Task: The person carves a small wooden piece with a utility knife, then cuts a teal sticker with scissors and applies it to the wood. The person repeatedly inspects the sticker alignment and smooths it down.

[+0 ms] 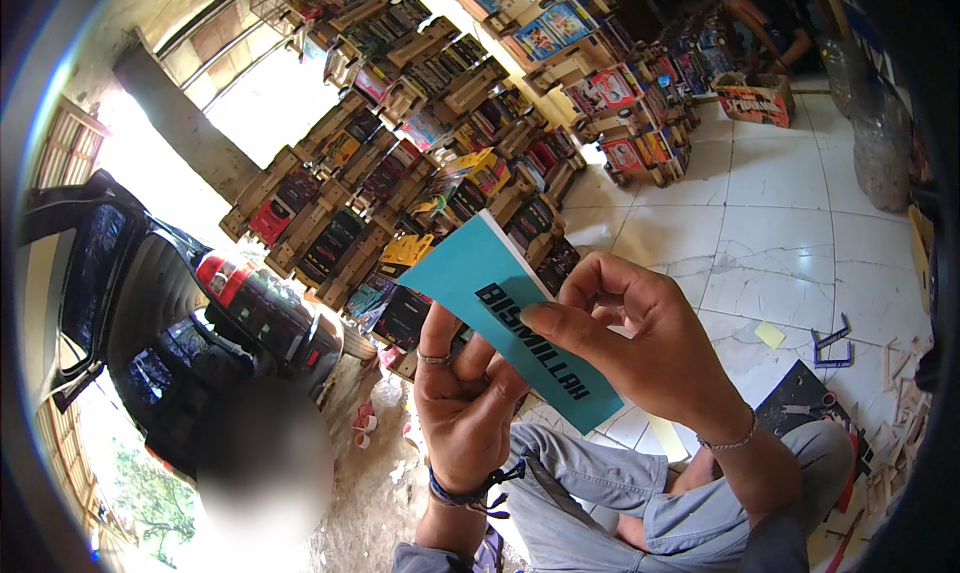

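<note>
A teal rectangular sticker sheet (pixel 545 348) with black lettering and a white edge is held up in front of me, tilted so it slopes down to the right. My left hand (pixel 462 403) supports it from behind and below; its fingers are bent, and some are hidden by the sheet. On the upper right edge, my right hand (pixel 640 338) pinches the sheet, thumb on the printed face and index finger curled near the edge. Whether a backing layer is parting there is too small to tell.
Stacked wooden toy trucks (pixel 400 123) stand ahead. A car with a raised rear hatch (pixel 110 293) is at left. Scissors (pixel 805 410) lie on a dark mat (pixel 790 393), near a dark blue frame (pixel 832 345) and wood strips (pixel 900 423). Another person (pixel 765 23) is at back right.
</note>
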A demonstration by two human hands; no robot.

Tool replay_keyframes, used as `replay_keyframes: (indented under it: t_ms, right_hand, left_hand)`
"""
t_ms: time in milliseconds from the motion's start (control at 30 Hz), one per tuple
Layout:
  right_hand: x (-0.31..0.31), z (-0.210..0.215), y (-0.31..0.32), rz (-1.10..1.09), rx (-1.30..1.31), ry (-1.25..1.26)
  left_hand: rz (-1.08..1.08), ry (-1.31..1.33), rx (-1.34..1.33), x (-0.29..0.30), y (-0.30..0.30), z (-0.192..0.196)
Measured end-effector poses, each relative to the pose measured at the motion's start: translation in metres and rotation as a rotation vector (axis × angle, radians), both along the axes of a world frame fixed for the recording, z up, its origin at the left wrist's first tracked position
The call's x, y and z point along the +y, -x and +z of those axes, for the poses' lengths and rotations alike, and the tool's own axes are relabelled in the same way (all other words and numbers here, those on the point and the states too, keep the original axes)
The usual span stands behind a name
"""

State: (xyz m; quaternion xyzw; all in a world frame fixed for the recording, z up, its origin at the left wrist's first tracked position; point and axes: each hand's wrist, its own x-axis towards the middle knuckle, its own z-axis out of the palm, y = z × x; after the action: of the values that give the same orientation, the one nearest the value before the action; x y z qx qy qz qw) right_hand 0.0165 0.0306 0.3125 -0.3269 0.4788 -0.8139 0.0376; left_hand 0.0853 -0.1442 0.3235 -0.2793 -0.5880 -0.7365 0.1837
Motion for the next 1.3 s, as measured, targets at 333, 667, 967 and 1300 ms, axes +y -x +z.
replay_keyframes:
  t_ms: [333,667,967,1300]
  right_hand:
    - [0.0,-0.003,0.002,-0.051,0.042,-0.013]
    - [-0.007,-0.006,0.004,-0.229,0.159,0.026]
    - [0.0,-0.002,0.0,-0.176,0.089,-0.039]
    - [0.001,-0.002,0.0,-0.208,0.07,-0.038]
  left_hand:
    - [0.024,0.013,0.034,0.003,0.001,-0.001]
    - [0.078,0.067,0.074,0.005,0.002,-0.001]
    - [0.137,0.129,0.079,0.007,0.001,0.0]
    - [0.059,0.043,0.028,0.012,0.001,0.007]
